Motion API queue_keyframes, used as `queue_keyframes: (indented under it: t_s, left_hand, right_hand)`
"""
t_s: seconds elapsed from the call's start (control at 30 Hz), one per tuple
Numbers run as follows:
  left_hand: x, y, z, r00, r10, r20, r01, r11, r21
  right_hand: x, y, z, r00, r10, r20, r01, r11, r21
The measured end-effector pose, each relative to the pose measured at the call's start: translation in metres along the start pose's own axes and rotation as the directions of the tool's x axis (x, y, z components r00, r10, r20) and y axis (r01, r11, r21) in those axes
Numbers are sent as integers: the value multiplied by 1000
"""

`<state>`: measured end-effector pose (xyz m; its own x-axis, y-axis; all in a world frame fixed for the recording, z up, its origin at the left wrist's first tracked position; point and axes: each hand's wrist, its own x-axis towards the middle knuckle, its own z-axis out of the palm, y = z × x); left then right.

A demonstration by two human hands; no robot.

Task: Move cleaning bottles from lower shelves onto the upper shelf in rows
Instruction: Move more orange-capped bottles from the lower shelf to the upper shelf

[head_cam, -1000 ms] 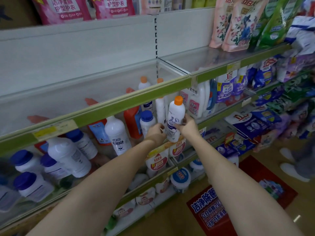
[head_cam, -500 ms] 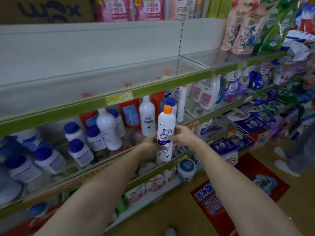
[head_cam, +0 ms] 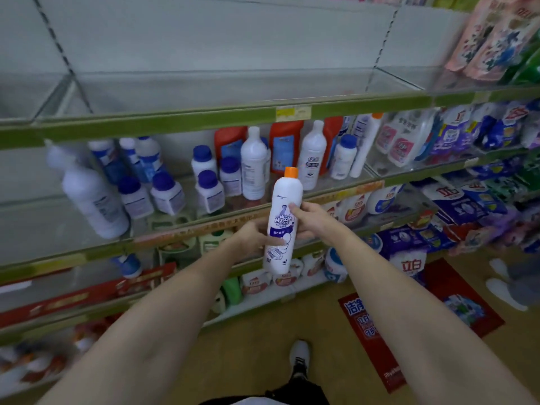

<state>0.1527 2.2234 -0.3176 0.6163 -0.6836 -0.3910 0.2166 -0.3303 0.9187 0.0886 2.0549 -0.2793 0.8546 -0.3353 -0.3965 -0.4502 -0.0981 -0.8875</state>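
I hold a tall white cleaning bottle [head_cam: 283, 220] with an orange cap, upright, in front of the shelves. My left hand [head_cam: 252, 237] grips its lower left side and my right hand [head_cam: 312, 220] grips its right side with the thumb across the label. The upper shelf [head_cam: 181, 122], glass with a green front rail, stretches above the bottle. On the lower shelf [head_cam: 327, 184] behind the bottle stand several white bottles with blue caps [head_cam: 208, 190], taller white bottles [head_cam: 253, 168] and red bottles [head_cam: 285, 144].
Detergent jugs [head_cam: 407, 138] and pouches [head_cam: 493, 39] fill the shelves to the right. Tubs [head_cam: 333, 264] line the bottom shelves. A red floor mat [head_cam: 394, 320] lies below, another person's white shoes [head_cam: 502, 285] at far right, my own shoe [head_cam: 299, 353] at the bottom.
Both hands have drawn the orange-capped bottle out from the lower shelf toward me. The view has swung left and back, so the upper shelf now spans the frame.
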Motion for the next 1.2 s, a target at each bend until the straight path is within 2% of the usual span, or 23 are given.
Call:
queue_keyframes:
  t_s: [0.1, 0.23, 0.4, 0.6, 0.77, 0.9, 1.03, 1.13, 1.2]
  left_hand:
    - [-18, -10, -20, 999, -44, 7, 45, 999, -16]
    - [-37, -19, -42, 996, -91, -21, 92, 994, 59]
    - [-51, -23, -55, 992, -83, -100, 89, 995, 55]
    - [-57, -25, -66, 989, -81, -122, 85, 996, 23]
    - [-63, -21, -68, 987, -102, -124, 106, 994, 23]
    - [-61, -26, -64, 987, -122, -106, 119, 992, -30]
    - [-59, -22, -55, 986, -151, -66, 147, 987, -63]
    - [-58, -19, -46, 990, -130, -51, 126, 989, -71]
    - [-58, -19, -42, 991, -86, -102, 76, 992, -102]
  right_hand:
    - [-2, -3, 24, 998, -46, 36, 48, 998, -36]
    - [-4, -8, 51, 995, -78, 65, 85, 991, -101]
    - [0, -15, 76, 993, -87, 76, 97, 986, -137]
    - [1, -25, 87, 987, -145, 76, 157, 966, -206]
    - [2, -29, 90, 987, -135, 82, 152, 956, -251]
    - [5, -29, 91, 995, -83, 52, 95, 953, -287]
    - [7, -29, 95, 997, -71, -36, 57, 955, -291]
    - [5, -32, 101, 986, -136, -100, 82, 902, -423]
    - [2, -36, 106, 972, -202, -117, 112, 842, -527]
